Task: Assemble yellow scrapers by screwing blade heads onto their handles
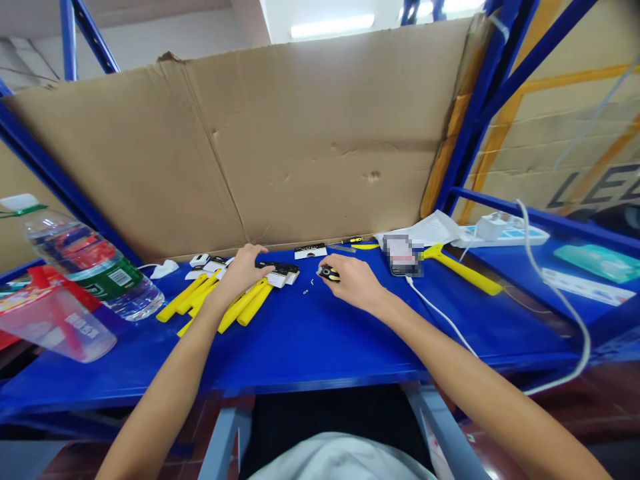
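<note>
My left hand [243, 267] is over a pile of scrapers with yellow handles [255, 301] and black heads [283, 269]. Its thumb and fingers are apart, with the thumb close to one black head; whether it touches is unclear. White card or blade pieces show beside the heads. My right hand [356, 281] is closed around a small black-and-yellow tool [329, 273], seen nearly end-on, its exact kind hidden by the fingers. Between the hands, several tiny pale bits [307, 291] lie on the blue tabletop [310, 340].
A black-and-white card [311, 252], a screwdriver [353, 240] and a phone [399, 257] with a white cable lie toward the back. Right of them are a yellow scraper [465, 272] and a power strip [525, 235]. At left stand a water bottle [95, 267] and a plastic cup [60, 320]. Cardboard [320, 140] walls the back.
</note>
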`<state>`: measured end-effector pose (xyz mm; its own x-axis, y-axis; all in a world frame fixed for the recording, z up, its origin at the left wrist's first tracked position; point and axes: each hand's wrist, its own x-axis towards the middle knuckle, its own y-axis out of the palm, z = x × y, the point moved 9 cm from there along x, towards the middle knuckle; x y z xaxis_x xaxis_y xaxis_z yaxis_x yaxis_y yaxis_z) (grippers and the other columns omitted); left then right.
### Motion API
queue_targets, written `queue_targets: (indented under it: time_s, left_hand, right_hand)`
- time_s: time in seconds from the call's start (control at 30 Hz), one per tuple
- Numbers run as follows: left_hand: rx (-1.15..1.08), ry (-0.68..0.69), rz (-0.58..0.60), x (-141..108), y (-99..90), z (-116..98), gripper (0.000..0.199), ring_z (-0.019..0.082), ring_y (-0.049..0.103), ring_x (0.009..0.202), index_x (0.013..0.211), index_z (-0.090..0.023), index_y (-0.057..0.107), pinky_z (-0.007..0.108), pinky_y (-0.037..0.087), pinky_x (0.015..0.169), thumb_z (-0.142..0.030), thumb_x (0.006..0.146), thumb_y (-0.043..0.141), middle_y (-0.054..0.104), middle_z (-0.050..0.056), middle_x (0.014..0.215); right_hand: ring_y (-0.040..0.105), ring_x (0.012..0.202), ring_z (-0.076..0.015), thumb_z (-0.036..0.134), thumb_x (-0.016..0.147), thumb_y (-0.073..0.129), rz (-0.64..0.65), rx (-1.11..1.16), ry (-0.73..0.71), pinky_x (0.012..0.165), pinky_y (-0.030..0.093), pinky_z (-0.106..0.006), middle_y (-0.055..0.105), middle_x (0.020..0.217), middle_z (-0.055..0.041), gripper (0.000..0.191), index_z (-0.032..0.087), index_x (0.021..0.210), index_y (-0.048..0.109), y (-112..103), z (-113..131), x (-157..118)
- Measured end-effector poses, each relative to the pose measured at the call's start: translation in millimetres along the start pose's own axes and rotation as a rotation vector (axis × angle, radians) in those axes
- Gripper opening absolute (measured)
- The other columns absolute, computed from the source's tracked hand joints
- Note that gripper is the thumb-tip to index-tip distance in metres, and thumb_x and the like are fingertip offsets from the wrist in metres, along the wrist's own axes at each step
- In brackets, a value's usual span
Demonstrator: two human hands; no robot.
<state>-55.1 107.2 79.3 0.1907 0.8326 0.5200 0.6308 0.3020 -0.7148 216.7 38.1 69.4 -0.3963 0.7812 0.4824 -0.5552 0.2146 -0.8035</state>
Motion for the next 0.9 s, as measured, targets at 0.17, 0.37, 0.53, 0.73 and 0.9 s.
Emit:
queue_targets:
  time_s: [0.17,0.37,0.53,0.73,0.9]
  left_hand:
    - [0.078,0.181,-0.071,-6.9,2.9,-52.0,0.006,0.031,0.066,0.105,0.098,-0.024,0.068,0.045,0.049,0.101,-0.026,0.092,0.066,0.073,0.009,0.106]
    - [-0.053,0.407,0.056,-37.3,42.0,-116.4,0.009,0.027,0.067,0.099,0.101,-0.024,0.068,0.042,0.049,0.095,-0.025,0.103,0.060,0.075,0.007,0.102]
    - [-0.091,0.489,0.278,-62.7,81.9,-131.8,0.015,0.027,0.067,0.099,0.102,-0.026,0.070,0.043,0.049,0.094,-0.027,0.108,0.056,0.076,0.007,0.104]
    - [-0.112,0.533,0.366,-78.8,104.7,-136.0,0.013,0.026,0.065,0.103,0.103,-0.025,0.066,0.044,0.050,0.100,-0.026,0.109,0.054,0.073,0.007,0.109]
    - [-0.164,0.544,0.322,-81.7,104.9,-135.7,0.012,0.027,0.066,0.110,0.113,-0.026,0.068,0.047,0.049,0.110,-0.027,0.109,0.057,0.074,0.007,0.118]
  right_hand:
    - [0.075,0.107,-0.0253,0.010,0.094,0.068,0.027,-0.058,0.006,0.077,0.047,-0.031,0.080,0.125,-0.0058,0.029,0.024,0.120,0.073,3.9,-6.1,-1.0]
    - [0.074,0.110,-0.0248,0.017,0.100,0.068,-0.027,-0.099,-0.024,0.083,0.050,-0.032,0.076,0.132,-0.0081,0.030,0.023,0.130,0.070,-18.3,-2.0,1.6]
    - [0.074,0.115,-0.0285,0.032,0.107,0.066,-0.132,-0.302,0.159,0.093,0.051,-0.035,0.079,0.122,-0.0123,0.020,0.020,0.121,0.074,-100.9,-58.2,5.8]
    - [0.074,0.124,-0.0367,0.025,0.105,0.071,0.250,-0.600,0.669,0.099,0.056,-0.041,0.076,0.130,-0.0273,0.028,0.005,0.124,0.076,-138.1,-180.7,-39.0]
    - [0.074,0.113,-0.0252,0.038,0.106,0.075,0.438,-0.621,0.865,0.097,0.065,-0.046,0.072,0.134,-0.0121,0.037,0.016,0.135,0.070,-129.3,-226.3,-82.3]
